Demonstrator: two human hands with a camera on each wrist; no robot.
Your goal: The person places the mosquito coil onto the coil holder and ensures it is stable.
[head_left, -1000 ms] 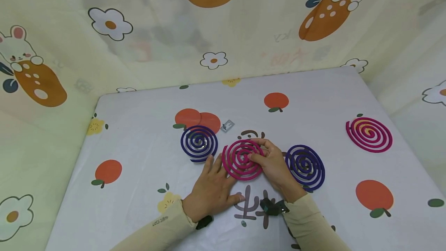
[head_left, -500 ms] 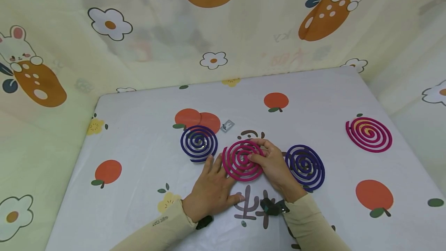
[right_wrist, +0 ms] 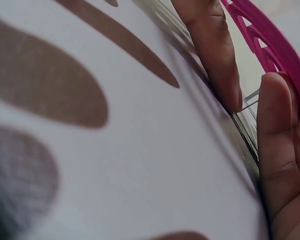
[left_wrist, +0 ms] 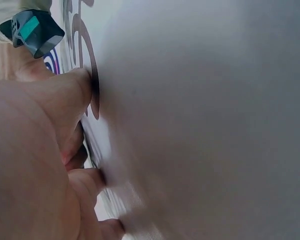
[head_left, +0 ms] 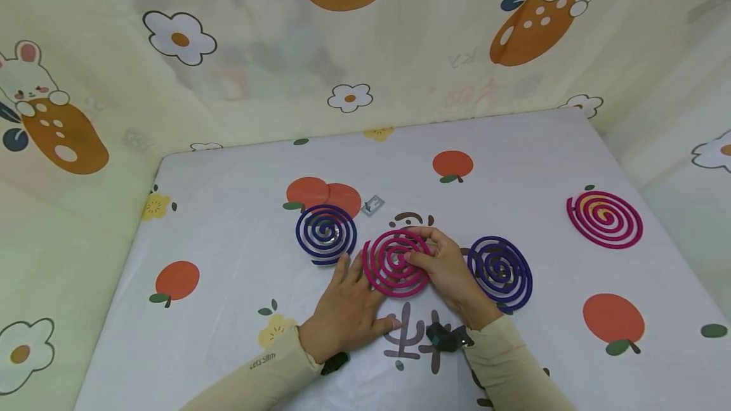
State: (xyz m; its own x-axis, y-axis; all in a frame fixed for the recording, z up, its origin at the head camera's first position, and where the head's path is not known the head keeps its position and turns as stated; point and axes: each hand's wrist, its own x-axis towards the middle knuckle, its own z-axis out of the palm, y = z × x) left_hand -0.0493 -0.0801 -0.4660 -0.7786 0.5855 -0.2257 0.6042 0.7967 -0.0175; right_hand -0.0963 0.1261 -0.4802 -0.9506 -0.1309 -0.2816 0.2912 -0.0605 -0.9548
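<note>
In the head view, a magenta mosquito coil (head_left: 393, 274) lies between my two hands. My right hand (head_left: 451, 274) pinches its right side, thumb on top near the centre and the other fingers at the far edge. The same magenta coil (right_wrist: 280, 37) rises beside the fingertips in the right wrist view. My left hand (head_left: 345, 316) rests on the table, fingers spread, fingertips close to the coil's left edge; whether they touch it I cannot tell. What supports the coil underneath is mostly hidden. In the left wrist view, the left hand (left_wrist: 35, 150) presses on the cloth.
A dark blue coil (head_left: 326, 233) lies to the left, over a shiny metal piece. Another blue coil (head_left: 499, 273) is right of my right hand. A second magenta coil (head_left: 605, 221) lies far right. A small metal stand (head_left: 373, 205) sits behind on the printed tablecloth (head_left: 240, 208).
The magenta coil in my right hand has shifted very slightly, its near edge a touch lower. Both hands keep nearly the same place.
</note>
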